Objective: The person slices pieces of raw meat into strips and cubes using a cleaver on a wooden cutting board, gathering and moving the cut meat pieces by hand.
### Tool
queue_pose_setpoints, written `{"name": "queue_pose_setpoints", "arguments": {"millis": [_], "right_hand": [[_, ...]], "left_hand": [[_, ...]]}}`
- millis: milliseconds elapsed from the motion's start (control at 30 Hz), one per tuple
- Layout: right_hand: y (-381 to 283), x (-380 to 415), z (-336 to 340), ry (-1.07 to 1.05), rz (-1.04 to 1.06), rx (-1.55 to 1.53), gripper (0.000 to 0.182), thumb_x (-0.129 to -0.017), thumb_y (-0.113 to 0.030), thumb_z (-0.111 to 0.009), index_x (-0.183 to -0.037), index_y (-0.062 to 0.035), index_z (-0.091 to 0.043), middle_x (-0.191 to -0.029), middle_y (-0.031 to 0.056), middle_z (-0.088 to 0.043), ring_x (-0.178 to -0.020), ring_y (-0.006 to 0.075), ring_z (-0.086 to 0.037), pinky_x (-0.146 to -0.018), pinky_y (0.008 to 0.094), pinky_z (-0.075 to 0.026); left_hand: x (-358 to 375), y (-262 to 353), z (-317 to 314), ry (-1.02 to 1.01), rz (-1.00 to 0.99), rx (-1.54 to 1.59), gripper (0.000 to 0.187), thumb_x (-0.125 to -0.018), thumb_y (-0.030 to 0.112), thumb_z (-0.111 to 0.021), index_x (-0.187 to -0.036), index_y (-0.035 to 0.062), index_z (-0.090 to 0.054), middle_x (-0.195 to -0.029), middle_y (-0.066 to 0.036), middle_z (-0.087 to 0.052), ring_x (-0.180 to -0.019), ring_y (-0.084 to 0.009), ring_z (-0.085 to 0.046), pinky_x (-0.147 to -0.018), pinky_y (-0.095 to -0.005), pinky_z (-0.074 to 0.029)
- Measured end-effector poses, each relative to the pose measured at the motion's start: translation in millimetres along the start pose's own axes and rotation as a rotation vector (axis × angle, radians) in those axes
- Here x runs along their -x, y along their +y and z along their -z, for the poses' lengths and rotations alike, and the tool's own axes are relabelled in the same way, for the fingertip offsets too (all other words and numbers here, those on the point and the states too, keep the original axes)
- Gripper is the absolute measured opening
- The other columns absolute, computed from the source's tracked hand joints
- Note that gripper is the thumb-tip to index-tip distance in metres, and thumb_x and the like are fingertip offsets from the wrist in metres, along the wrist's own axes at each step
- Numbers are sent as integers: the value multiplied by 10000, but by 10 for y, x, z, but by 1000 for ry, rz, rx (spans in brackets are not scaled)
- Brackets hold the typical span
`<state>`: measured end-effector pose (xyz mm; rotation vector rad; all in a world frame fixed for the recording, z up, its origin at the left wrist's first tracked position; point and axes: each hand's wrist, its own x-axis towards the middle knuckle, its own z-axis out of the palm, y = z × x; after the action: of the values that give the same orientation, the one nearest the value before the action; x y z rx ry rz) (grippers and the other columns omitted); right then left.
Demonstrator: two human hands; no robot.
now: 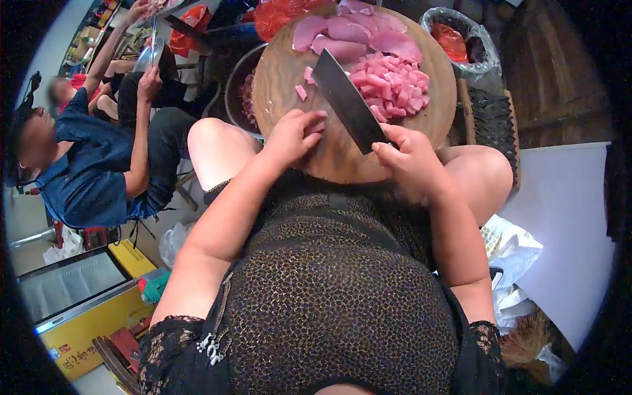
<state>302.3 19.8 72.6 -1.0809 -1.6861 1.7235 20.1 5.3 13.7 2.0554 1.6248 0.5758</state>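
Observation:
My right hand (411,158) is closed round the handle of a cleaver (345,99), its dark broad blade slanting up and left over the round wooden chopping board (296,72). Right beside the blade lies a heap of diced pink raw meat (398,85). Larger slices of raw meat (339,39) rest behind it at the board's far edge. At the board's near left edge my left hand (293,138) has loosely bent fingers, thumb apart from them, and no held thing shows. A few loose meat cubes (301,92) lie just beyond its fingertips.
A metal basin (236,82) with chopped meat stands left of the board, partly hidden. A lined bin (484,56) and a woven stool (494,125) are on the right. On the left a seated person (99,158) holds a metal bowl (150,56). Red plastic bags (273,20) lie behind.

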Motion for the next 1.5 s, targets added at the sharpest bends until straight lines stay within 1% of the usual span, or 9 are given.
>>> {"name": "queue_pose_setpoints", "arguments": {"millis": [100,367,633,733,867,933,1067,1333,1500], "right_hand": [[-68,48,-1,22,-28,1,322,-881,-149,-581,-1179,-45,-646,-736,-15,-592,-625,63,-530,-579,259,-465],[-181,149,-103,-103,-128,17,337,-885,-163,-574,-1200,-68,-646,-689,-18,-569,-573,78,-509,-535,274,-449],[-221,109,-129,-176,-23,307,382,-849,-178,-586,-1212,-69,-629,-770,142,-656,-703,181,-625,-692,355,-512],[-150,85,-149,-221,-53,238,377,-892,-124,-567,-1259,-54,-614,-684,-57,-506,-562,56,-445,-504,244,-391],[-276,89,-145,-250,-134,248,376,-890,-127,-561,-1255,-49,-615,-688,-35,-528,-563,62,-462,-507,260,-409],[-361,67,-120,-271,-146,287,367,-869,-170,-565,-1214,-56,-618,-797,133,-671,-719,174,-625,-702,346,-509],[-449,-67,-225,-311,-251,223,365,-902,-164,-545,-1236,-37,-617,-647,18,-545,-553,110,-516,-534,309,-459],[74,-165,-363,176,295,561,363,-847,-187,-556,-1191,-108,-641,-762,202,-641,-662,285,-653,-663,407,-530],[-148,-13,-106,380,155,175,362,-884,-160,-558,-1237,-129,-632,-726,104,-656,-594,176,-611,-594,331,-516]], "left_hand": [[-42,74,-30,233,-174,-22,298,-760,132,-770,-1036,62,-683,-946,-131,-650,-840,-304,-621,-778,-378,-515],[142,153,17,-22,421,-165,308,-759,309,-755,-852,26,-673,-864,-178,-678,-808,-323,-670,-744,-401,-527],[241,140,30,-23,410,-44,326,-759,336,-748,-855,33,-678,-892,-174,-666,-839,-341,-663,-774,-426,-522],[270,46,-41,9,379,-12,297,-770,323,-737,-855,44,-686,-865,-171,-666,-829,-336,-664,-765,-427,-524],[251,202,10,59,383,-75,243,-799,225,-707,-965,48,-695,-888,-155,-707,-818,-292,-694,-761,-395,-541],[248,171,17,42,365,-53,245,-797,225,-708,-971,53,-694,-892,-157,-705,-830,-307,-690,-770,-400,-540],[244,137,26,-21,335,-21,253,-793,214,-698,-995,61,-693,-927,-164,-699,-870,-330,-682,-797,-405,-539],[24,161,-34,-17,143,89,235,-733,124,-678,-952,37,-676,-973,-169,-673,-919,-329,-661,-806,-415,-526],[-640,439,-105,90,-3,244,315,-758,110,-710,-1062,56,-652,-1015,-160,-675,-927,-337,-660,-842,-407,-522]]}}
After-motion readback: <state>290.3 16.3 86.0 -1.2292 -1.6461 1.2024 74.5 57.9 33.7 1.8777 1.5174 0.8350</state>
